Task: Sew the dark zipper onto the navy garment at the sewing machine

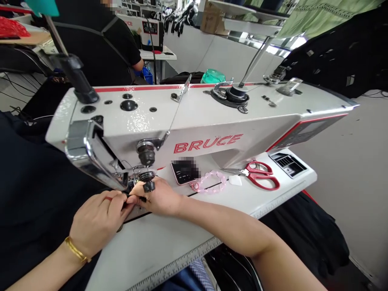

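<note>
My left hand [98, 218] is closed in a pinch at the needle area of a white sewing machine [206, 121], its fingertips on a small edge of dark fabric. Meeting it there, my right hand [160, 198] also pinches this edge, thumb and fingers partly behind the machine's thread tension knob. A large spread of dark navy fabric [39, 190] lies to the left of the machine; whether the pinched edge belongs to it I cannot make out. The needle and presser foot are mostly hidden by my hands and the machine head.
Under the machine arm lie a phone [184, 171], a pink bead bracelet [212, 182], a small white piece [235, 180] and red-handled scissors [263, 175]. A ruler strip [182, 264] runs along the table's front edge. Another person [91, 40] sits beyond the machine.
</note>
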Demonstrator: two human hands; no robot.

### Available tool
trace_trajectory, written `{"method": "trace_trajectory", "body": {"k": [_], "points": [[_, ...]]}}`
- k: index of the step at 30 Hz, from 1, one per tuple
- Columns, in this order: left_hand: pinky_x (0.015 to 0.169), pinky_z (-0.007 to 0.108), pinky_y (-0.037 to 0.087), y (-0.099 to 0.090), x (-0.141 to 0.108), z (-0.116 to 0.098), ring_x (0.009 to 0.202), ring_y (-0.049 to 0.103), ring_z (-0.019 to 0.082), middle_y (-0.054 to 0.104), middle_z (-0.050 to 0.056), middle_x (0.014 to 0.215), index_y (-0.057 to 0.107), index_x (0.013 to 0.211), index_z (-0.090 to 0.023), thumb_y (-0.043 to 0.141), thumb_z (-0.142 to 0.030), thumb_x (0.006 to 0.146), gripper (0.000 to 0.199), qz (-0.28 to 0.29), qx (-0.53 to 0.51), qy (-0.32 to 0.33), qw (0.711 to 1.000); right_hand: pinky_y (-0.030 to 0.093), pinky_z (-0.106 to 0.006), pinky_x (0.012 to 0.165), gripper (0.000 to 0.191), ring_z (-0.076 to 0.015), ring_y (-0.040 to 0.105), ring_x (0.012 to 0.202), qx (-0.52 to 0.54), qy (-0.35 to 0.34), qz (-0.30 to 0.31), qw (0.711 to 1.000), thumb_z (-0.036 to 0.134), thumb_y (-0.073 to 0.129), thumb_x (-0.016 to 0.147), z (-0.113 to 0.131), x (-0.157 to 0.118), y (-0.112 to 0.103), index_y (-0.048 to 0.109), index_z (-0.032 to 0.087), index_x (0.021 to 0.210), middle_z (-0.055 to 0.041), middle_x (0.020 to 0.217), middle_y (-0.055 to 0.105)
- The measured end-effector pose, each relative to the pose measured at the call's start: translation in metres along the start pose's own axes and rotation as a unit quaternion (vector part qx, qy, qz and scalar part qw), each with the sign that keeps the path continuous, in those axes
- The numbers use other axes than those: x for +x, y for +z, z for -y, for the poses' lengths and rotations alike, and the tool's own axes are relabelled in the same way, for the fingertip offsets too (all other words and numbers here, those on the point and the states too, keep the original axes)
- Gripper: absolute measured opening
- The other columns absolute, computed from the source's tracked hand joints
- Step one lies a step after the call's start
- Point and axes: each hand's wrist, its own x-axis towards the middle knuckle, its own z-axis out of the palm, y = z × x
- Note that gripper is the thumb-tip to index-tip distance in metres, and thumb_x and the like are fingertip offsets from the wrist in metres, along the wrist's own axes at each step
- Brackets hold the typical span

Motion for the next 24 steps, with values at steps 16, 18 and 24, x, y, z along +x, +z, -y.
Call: {"method": "trace_trajectory", "body": {"k": [16,18,24], "points": [[0.059,0.034,0.033,-0.002,0.001,0.001,0.056,0.047,0.018,0.047,0.001,0.057,0.05,0.063,-0.017,0.05,-0.029,0.082,0.023,0.072,0.013,-0.006,0.997,0.033,-0.022,0.065,0.016,-0.0123,0.051,0.072,0.017,0.0,0.009,1.0,0.028,0.048,0.087,-0.001,-0.003,0.003,0.059,0.019,0.079,-0.0017,0.078,0.06],[0.06,0.034,0.033,0.003,0.001,0.004,0.055,0.046,0.017,0.046,0.0,0.056,0.049,0.062,-0.017,0.049,-0.022,0.082,0.021,0.076,-0.017,0.004,0.997,0.032,-0.023,0.064,0.018,-0.0124,0.051,0.07,0.0,0.011,0.005,1.0,0.029,0.045,0.088,0.0,-0.004,0.003,0.058,0.02,0.079,-0.0015,0.078,0.06],[0.07,0.033,0.035,-0.007,-0.001,0.017,0.056,0.045,0.013,0.046,-0.003,0.059,0.047,0.065,-0.018,0.045,-0.021,0.084,0.02,0.134,-0.166,0.054,0.976,0.033,-0.026,0.065,0.013,-0.0152,0.054,0.075,-0.069,-0.013,-0.008,0.997,0.024,0.045,0.085,0.006,-0.008,0.001,0.055,0.02,0.093,-0.0017,0.083,0.061]]}}
